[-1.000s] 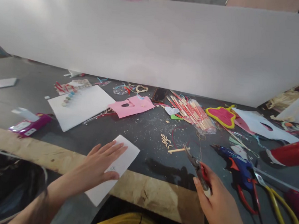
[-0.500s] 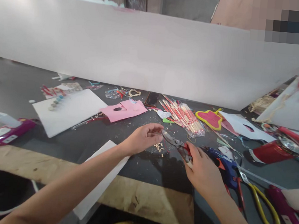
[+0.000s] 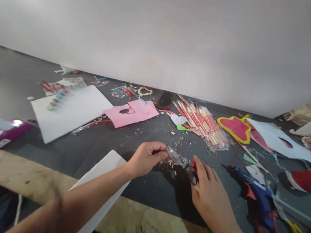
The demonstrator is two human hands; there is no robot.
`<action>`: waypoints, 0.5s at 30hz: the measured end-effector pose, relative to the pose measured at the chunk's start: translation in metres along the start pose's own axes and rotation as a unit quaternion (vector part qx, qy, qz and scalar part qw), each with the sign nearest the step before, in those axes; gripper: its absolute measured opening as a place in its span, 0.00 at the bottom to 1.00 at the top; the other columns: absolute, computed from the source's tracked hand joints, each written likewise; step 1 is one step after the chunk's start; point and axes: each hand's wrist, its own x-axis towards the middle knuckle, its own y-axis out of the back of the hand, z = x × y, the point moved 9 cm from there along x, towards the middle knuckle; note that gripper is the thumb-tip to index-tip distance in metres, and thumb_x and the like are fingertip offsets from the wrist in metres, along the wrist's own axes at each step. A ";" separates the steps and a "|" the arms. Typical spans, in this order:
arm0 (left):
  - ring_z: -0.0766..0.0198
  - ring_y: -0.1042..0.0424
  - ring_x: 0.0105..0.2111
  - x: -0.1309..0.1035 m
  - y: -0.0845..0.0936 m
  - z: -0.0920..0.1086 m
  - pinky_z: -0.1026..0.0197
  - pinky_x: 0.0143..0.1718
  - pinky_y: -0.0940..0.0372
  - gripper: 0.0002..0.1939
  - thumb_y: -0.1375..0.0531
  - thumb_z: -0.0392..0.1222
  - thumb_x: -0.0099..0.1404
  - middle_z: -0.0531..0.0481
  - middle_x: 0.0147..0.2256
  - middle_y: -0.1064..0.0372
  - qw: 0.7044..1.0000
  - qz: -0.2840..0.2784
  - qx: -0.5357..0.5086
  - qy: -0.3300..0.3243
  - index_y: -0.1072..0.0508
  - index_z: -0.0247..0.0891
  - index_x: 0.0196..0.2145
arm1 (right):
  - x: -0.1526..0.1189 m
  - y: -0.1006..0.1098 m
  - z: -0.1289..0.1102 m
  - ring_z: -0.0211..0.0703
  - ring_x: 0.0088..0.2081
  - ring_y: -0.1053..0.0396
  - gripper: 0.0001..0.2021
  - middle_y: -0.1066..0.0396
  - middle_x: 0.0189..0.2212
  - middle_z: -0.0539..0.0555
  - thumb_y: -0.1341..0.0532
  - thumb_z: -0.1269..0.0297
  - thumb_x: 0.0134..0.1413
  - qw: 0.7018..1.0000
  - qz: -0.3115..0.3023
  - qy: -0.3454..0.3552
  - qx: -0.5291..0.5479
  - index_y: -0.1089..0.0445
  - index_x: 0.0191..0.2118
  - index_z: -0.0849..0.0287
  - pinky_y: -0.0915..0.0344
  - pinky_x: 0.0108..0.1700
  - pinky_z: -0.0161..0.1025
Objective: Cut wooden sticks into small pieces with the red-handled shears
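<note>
Bench, dark top, wooden strip along the near edge; white board standing across the far edge.

Right hand [image 3: 210, 193]: clenched round the red handles of a pair of cutters [image 3: 182, 161], blades pointing left, held just above the bench near the middle of the near edge.

Left hand [image 3: 145, 157]: fingertips pinched together right at the tip of the cutters. Something small seems to be held there, but it is too small to tell what.

Wooden bits [image 3: 172, 164]: short cut pieces scattered on the bench directly under the blades, with fine crumbs spread toward the far edge.

White sheet [image 3: 103, 170]: flat, overhanging the near edge, under the left forearm.

Bundle of sticks [image 3: 198, 122]: red and plain, in a clear wrapper, toward the far edge, right of the middle.

Pink card [image 3: 132, 111], large white card [image 3: 71, 109]: left of the sticks.

Glue gun [image 3: 257, 192]: blue, on the bench right of the right hand, untouched.

Step in hand, by my reading: snipping a short piece held at the blades. The next move calls for a firm squeeze with the fingertips kept off the cutting edge.
</note>
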 end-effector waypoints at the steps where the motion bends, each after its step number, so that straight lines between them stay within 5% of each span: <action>1: 0.72 0.38 0.21 -0.001 -0.001 0.000 0.69 0.24 0.43 0.10 0.45 0.42 0.60 0.51 0.25 0.33 1.000 -0.009 -0.001 0.007 0.29 0.32 0.29 | -0.001 -0.002 0.000 0.50 0.45 0.37 0.30 0.35 0.44 0.60 0.48 0.72 0.49 1.000 -0.007 0.004 0.006 0.54 0.60 0.61 0.36 0.44 0.46; 6: 0.73 0.40 0.20 -0.005 -0.010 0.000 0.70 0.23 0.44 0.11 0.45 0.42 0.60 0.51 0.25 0.33 0.997 -0.061 -0.031 0.040 0.29 0.32 0.27 | -0.005 -0.007 0.003 0.49 0.47 0.38 0.32 0.36 0.47 0.59 0.48 0.73 0.49 0.999 -0.027 0.018 0.038 0.57 0.61 0.60 0.37 0.47 0.45; 15: 0.74 0.41 0.19 -0.012 -0.011 0.001 0.71 0.21 0.46 0.11 0.45 0.42 0.61 0.51 0.24 0.32 0.992 -0.077 -0.078 0.062 0.30 0.32 0.28 | -0.011 -0.006 0.001 0.46 0.38 0.31 0.25 0.31 0.39 0.58 0.48 0.68 0.49 0.998 -0.028 0.006 0.047 0.47 0.56 0.58 0.33 0.37 0.41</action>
